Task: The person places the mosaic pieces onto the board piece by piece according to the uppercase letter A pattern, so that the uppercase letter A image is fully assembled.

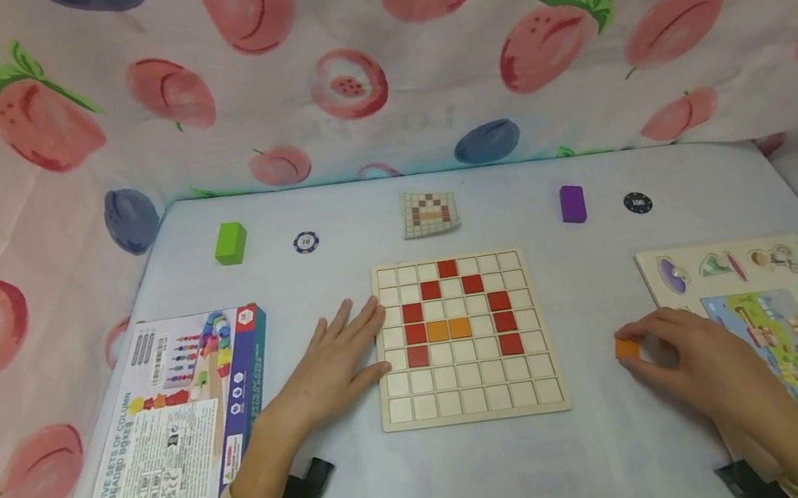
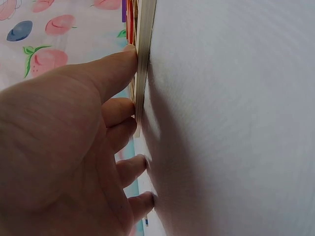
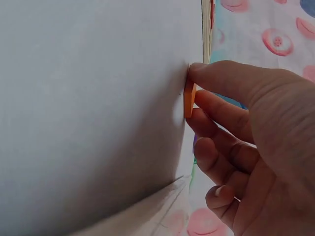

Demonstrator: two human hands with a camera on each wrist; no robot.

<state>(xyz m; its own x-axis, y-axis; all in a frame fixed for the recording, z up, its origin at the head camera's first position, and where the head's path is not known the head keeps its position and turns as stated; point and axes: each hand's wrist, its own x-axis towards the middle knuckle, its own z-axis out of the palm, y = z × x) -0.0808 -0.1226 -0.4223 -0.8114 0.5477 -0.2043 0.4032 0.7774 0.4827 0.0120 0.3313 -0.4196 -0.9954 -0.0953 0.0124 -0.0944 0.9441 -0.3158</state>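
Note:
A square wooden grid board point(image 1: 474, 401) lies mid-table, with red tiles point(image 1: 415, 334) in a peaked outline and two orange tiles point(image 1: 448, 329) side by side within it. My left hand point(image 1: 335, 367) rests at the board's left edge, fingers spread and thumb on the rim; in the left wrist view the thumb point(image 2: 118, 69) touches the board's side. Right of the board, my right hand point(image 1: 701, 360) pinches a loose orange tile point(image 1: 627, 348) between thumb and fingers. The right wrist view shows this tile point(image 3: 189, 101) edge-on, close over the white tabletop.
Behind the board lies a small pattern card point(image 1: 429, 215). A green block point(image 1: 230, 243), a purple block point(image 1: 572, 204) and two round chips marked 10 point(image 1: 306, 243) and 100 point(image 1: 638, 203) flank it. A beaded-toy box point(image 1: 172, 422) lies left; a picture puzzle board point(image 1: 720, 270) lies right, partly under my right arm.

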